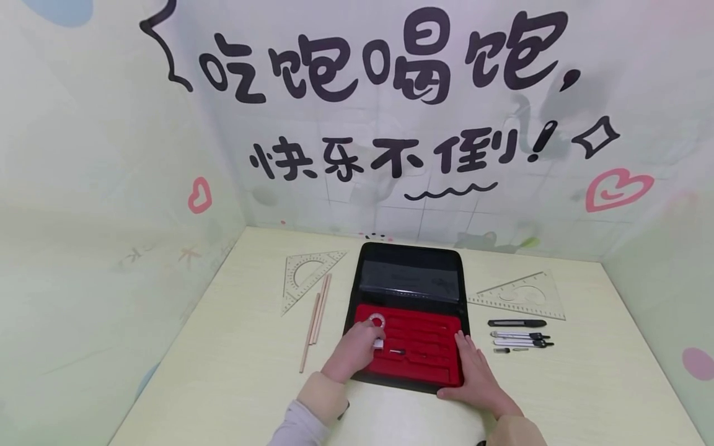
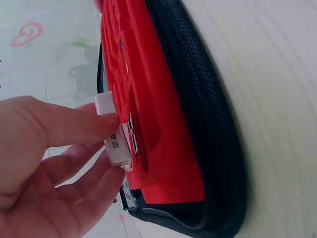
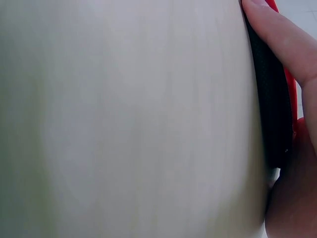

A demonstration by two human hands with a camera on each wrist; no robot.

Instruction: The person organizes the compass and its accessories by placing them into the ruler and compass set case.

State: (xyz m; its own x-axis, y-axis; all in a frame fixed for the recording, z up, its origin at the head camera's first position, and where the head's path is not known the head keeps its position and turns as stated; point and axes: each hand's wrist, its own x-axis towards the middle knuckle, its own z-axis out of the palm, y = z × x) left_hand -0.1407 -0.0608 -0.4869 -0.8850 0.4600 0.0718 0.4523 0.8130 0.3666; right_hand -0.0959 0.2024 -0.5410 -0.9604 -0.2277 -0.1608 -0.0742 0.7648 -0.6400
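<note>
An unzipped black case (image 1: 413, 254) lies on the table with a red moulded tray (image 1: 415, 331) in its near half. Over the tray's left side, my left hand (image 1: 357, 348) pinches a small white eraser (image 2: 117, 144) between thumb and fingers; dark print shows on its side. Just above that hand in the head view, a white ring-shaped piece (image 1: 377, 319) sits in the tray. A small dark-and-silver piece (image 1: 397, 351) lies in a slot nearby. My right hand (image 1: 476, 375) rests on the case's near right corner, fingers extended along the side and thumb at the front edge.
Left of the case lie a clear set square (image 1: 298, 279) and several wooden pencils (image 1: 312, 328). To its right are another clear set square (image 1: 524, 298), a black cutter knife (image 1: 517, 323), silver compasses (image 1: 515, 339) and small parts (image 1: 502, 350). Printed walls enclose the table.
</note>
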